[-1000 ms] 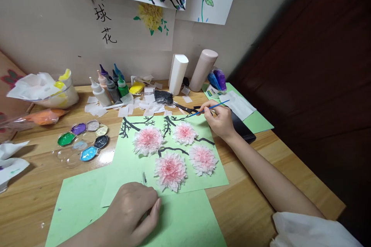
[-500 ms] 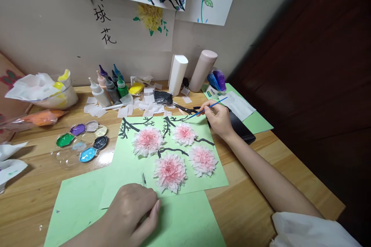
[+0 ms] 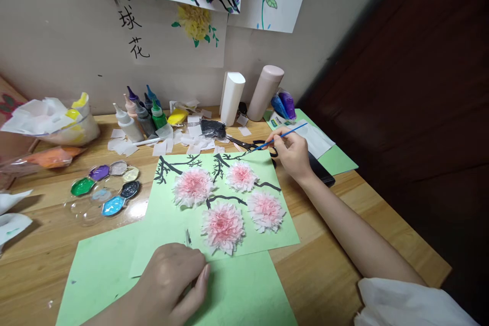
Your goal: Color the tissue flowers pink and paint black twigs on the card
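Note:
My right hand [image 3: 291, 153] pinches a thin blue paintbrush [image 3: 280, 136], its tip at the top edge of a green sheet [image 3: 168, 229], by a black painted branch [image 3: 267, 185] pattern. Several pink and white paper flowers [image 3: 223, 226] are on that sheet. My left hand [image 3: 175, 280] lies over the sheet's lower left part, its fingers curled under with nothing visible in them. Beneath is another green sheet [image 3: 248, 290].
Left of the sheet lies a paint palette [image 3: 91, 211]. Behind stand paint bottles [image 3: 130, 126], paper scraps [image 3: 160, 148], scissors [image 3: 248, 144], a white bottle [image 3: 232, 99] and a pinkish one [image 3: 266, 92]. A black flat object [image 3: 323, 172] lies beyond my right wrist.
My right hand and the brush have shifted slightly right along the sheet's top edge, and the brush is tilted a little differently. My left hand stays in place. The whole view has shifted slightly.

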{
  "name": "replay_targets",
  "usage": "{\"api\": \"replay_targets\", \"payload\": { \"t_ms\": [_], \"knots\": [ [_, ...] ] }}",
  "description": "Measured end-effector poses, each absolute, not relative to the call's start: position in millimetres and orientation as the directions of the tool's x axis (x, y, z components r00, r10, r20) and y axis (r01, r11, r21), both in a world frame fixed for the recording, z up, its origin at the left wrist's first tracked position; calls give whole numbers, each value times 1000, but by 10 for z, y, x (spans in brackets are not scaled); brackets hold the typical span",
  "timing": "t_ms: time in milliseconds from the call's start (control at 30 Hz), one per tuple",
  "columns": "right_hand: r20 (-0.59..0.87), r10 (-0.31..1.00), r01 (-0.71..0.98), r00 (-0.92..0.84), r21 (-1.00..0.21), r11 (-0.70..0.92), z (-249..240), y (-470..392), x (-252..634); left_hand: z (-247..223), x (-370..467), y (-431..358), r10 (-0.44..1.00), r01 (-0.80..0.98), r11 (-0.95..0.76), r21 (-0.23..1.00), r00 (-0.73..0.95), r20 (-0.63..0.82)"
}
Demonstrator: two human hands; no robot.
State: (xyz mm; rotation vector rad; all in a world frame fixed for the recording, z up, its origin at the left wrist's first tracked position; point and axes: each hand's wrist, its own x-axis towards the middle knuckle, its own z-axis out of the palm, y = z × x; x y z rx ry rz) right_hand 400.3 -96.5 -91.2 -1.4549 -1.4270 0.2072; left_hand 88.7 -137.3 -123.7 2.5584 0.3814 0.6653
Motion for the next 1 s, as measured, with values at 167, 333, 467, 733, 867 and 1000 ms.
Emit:
{"api": "replay_targets", "payload": {
  "t_ms": [167,333,467,733,867,1000],
  "knots": [
    [651,752,825,104,-479,300,-854,-1021,3931,-1232,886,-1369,369,140,-851,506,845,387],
    [715,697,879,-59,-294,376,-897,-1015,3908,-1237,865,-1384,363,135,-852,506,849,383],
    [721,688,881,-80,-271,387,-928,-1000,3921,-1265,856,-1395,383,139,-836,531,841,381],
    [711,696,888,-100,-253,385,-926,-1004,3911,-1227,885,-1374,364,129,-848,514,847,387],
    [711,699,877,-81,-282,389,-902,-1018,3902,-1235,879,-1375,365,133,-849,511,846,388],
    [712,702,855,30,-382,351,-872,-1037,3901,-1238,872,-1380,367,139,-851,506,847,385]
  ]
}}
